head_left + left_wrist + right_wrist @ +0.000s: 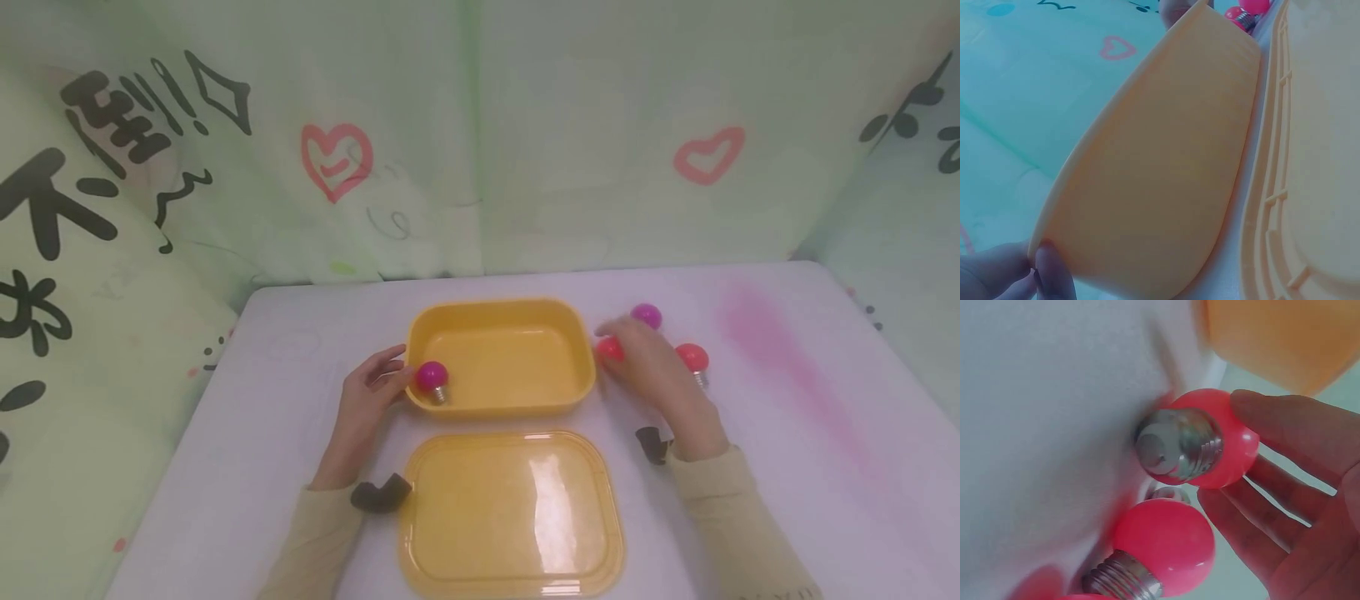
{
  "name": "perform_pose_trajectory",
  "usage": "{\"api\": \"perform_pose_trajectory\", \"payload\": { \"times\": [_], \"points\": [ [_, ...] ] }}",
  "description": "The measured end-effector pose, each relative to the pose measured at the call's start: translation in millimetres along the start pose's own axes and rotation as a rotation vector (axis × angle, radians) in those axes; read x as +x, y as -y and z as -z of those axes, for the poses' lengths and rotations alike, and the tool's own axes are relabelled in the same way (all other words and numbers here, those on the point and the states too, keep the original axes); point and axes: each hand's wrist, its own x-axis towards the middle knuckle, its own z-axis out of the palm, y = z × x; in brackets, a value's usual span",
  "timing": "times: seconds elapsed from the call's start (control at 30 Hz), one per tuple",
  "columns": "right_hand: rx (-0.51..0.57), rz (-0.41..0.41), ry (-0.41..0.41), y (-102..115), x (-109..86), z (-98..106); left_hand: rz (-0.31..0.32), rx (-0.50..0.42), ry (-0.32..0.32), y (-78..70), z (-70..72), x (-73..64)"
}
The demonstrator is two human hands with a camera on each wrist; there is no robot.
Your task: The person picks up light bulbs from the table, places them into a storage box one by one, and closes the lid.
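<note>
A yellow plastic box (pixel 498 408) stands on the table, holding one purple light bulb (pixel 431 376) in its near left corner. My left hand (pixel 367 396) pinches the box's left rim; the left wrist view shows the thumb and fingers on either side of that rim (pixel 1054 181). To the right of the box, my right hand (pixel 641 358) grips a red light bulb (pixel 1229 440) between thumb and fingers. The bulb's metal screw base points away from the palm. Another red bulb (pixel 692 357) and a purple bulb (pixel 647 316) lie close around this hand.
The flat yellow lid (pixel 480 517) lies on the white table (pixel 225 467), just in front of the box. A curtain with drawn hearts (pixel 585 208) hangs behind the table's far edge. Dark wrist-worn pieces (pixel 381 493) stick out from both sleeves.
</note>
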Motion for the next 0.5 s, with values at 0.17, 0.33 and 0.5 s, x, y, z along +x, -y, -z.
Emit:
{"api": "perform_pose_trajectory", "payload": {
  "times": [0.17, 0.33, 0.5],
  "points": [
    [0.006, 0.003, 0.001, -2.6, -3.1, -0.9, -0.005, -0.01, -0.001, -0.2, -0.7, -0.9],
    [0.015, 0.013, -0.009, -2.8, -3.5, -0.2, -0.006, -0.011, 0.003, -0.6, -0.2, -1.2],
    [0.022, 0.029, -0.026, -2.9, -3.4, 1.1, -0.002, 0.0, 0.003, 0.0, 0.0, -0.2]
  ]
}}
